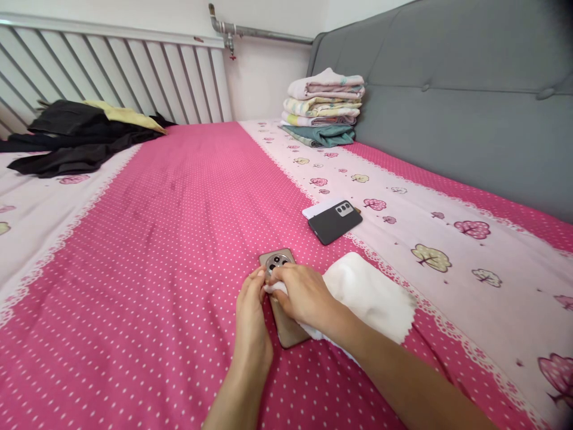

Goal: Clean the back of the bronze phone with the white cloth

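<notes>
A gold-brown smartphone (286,328) lies back up on the pink bedspread, its round camera module (277,261) at the far end. My right hand (302,292) pinches a corner of a white cloth (371,292) and presses it on the phone's back beside the cameras. The rest of the cloth spreads out to the right, partly under my right wrist. Along the phone's left edge, my left hand (253,316) is closed, its fingertips gripping the side near the camera module. My fingers hide part of the phone's middle and left edge.
Farther right, a black smartphone (335,222) rests partly over a white flat item (316,209). Folded fabrics (324,107) are stacked by the grey headboard (447,119). Dark clothes (76,134) lie at the far left, below a white radiator (134,71).
</notes>
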A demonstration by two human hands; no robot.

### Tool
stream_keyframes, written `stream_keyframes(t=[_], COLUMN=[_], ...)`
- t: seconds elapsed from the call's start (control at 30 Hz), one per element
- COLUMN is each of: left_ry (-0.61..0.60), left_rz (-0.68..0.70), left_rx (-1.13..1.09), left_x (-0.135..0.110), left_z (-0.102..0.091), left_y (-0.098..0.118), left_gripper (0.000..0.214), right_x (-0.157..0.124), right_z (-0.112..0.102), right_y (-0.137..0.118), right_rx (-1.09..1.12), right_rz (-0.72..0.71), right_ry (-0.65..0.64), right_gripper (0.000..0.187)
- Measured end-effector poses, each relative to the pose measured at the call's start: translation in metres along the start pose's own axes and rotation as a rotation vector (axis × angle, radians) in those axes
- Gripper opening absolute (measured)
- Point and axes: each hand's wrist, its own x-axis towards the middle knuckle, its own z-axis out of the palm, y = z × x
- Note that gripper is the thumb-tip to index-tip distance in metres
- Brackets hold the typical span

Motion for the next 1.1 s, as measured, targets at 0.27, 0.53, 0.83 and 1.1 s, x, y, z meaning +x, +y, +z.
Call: stream_keyframes(t=[0.27,0.53,0.83,1.1], left_ry=[0.011,0.014,-0.008,-0.012], left_rz=[-0.005,0.002,-0.005,-0.007], left_rx=[-0.012,-0.022,-0.033,-0.052], left_x=[-0.0018,-0.0007,0.0013,0.0007], left_z=[0.0011,0.0003,-0.0006,0.0005], left_y=[0.0023,0.0015,-0.0007,0.0004], left_gripper=[0.017,0.016,0.016,0.014], right_x=[0.0001,-0.0005,-0.0002,-0.0002], right_z=[-0.0004,-0.0010,-0.0002,-0.0015], right_y=[-0.0006,-0.0010,0.0001,-0.0009], right_rx=[-0.010,-0.011,-0.017,-0.014], right_rz=[-0.001,0.003,-0.002,-0.002], right_ry=[-0.017,-0.026,-0.023,-0.020], right_gripper=[0.018,0.017,0.018,0.017])
